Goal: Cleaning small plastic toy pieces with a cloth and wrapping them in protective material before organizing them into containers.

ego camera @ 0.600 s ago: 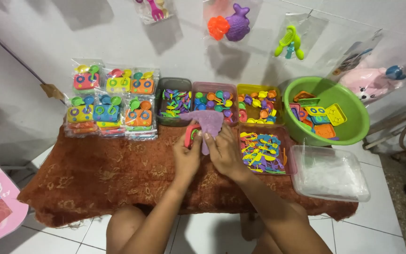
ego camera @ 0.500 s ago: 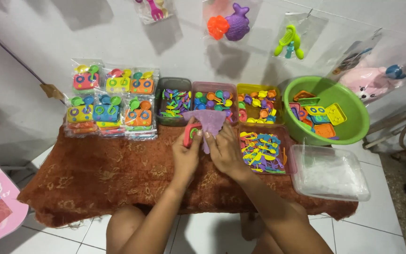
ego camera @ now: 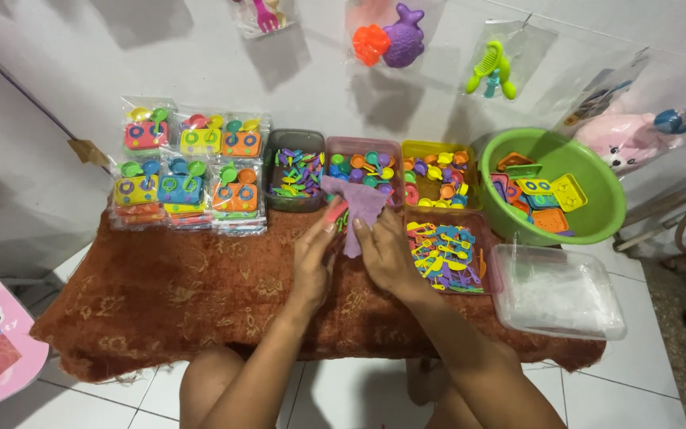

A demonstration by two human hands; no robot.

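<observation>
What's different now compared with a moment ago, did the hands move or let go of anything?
Very little changed. Both the left hand and the right hand still hold the purple cloth piece and the small toy parts under it, with only a slight shift of the fingers. The trays, the green basin and the packed toy sets stayed put.

Cloth on the surface: rust-brown with a golden floral pattern. Piece between the hands: lilac. Basin: bright green. Packaged toy sets: yellow, blue, orange, pink. Lidded box: clear, whitish. Wall toy: purple
</observation>
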